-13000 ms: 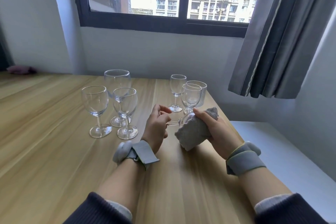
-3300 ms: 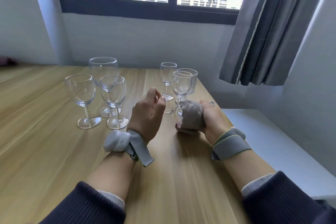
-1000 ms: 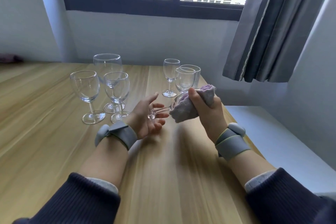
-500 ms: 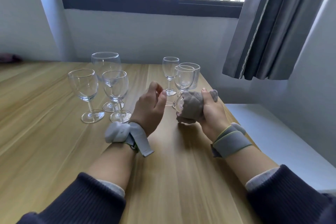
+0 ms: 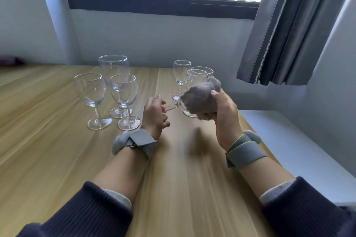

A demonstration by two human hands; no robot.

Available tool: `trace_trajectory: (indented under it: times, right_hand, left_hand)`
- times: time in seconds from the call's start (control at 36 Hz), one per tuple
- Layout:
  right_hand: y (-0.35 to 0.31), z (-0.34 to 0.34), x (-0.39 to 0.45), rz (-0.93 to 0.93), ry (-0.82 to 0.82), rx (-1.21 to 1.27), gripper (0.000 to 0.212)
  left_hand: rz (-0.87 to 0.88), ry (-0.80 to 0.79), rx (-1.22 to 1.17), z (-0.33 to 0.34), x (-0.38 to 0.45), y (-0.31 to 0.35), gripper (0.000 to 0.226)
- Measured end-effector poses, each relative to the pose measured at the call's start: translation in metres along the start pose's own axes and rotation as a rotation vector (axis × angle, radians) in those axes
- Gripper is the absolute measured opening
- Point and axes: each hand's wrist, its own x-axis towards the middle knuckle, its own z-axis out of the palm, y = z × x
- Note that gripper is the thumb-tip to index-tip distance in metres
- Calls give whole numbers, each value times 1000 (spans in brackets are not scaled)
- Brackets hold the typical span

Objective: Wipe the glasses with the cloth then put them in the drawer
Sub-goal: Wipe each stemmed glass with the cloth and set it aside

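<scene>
1. The left hand [image 5: 155, 114] grips the stem of a clear stemmed wine glass [image 5: 173, 107] held sideways above the light wooden bench [image 5: 57, 150].
2. The right hand [image 5: 224, 109] clasps a crumpled grey cloth [image 5: 201, 95] round its bowl.
3. Six more clear glasses [image 5: 90, 90] stand on the bench behind.

Wooden table [image 5: 48, 150]; grey curtain [image 5: 292, 31] right of dark-framed window [image 5: 163, 5].
</scene>
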Motion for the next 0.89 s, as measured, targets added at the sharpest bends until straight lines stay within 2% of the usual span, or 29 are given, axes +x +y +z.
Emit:
trace_trajectory:
  times: [0.11, 0.31, 0.44, 0.53, 0.58, 0.67, 0.75, 0.89]
  right_hand:
    - [2, -1, -1, 22, -67, 113, 60]
    - [3, 5, -4, 213, -242, 322, 64]
    - [3, 6, -3, 226, -177, 386, 66]
    - [7, 4, -2, 164, -150, 266, 55]
    - [9, 4, -2, 87, -124, 94, 46]
    - [11, 3, -3, -35, -128, -144, 42]
    - [10, 0, -4, -22, -148, -169, 32]
    - [11, -3, -4, 20, -166, -203, 23]
  left_hand:
    - [-181, -21, -190, 2, -5, 2, 27]
    - [-287, -92, -223, 9, -10, -1, 25]
    - [-291, -131, -174, 15, -13, -5, 23]
    - [-272, -116, -159, 16, -13, -6, 22]
    - [-248, -68, -165, 13, -11, -5, 21]
    - [-254, 5, -241, 5, -5, -2, 22]
    - [-294, 32, -325, -2, -1, 1, 22]
    - [-303, 16, -312, -5, 1, 2, 24]
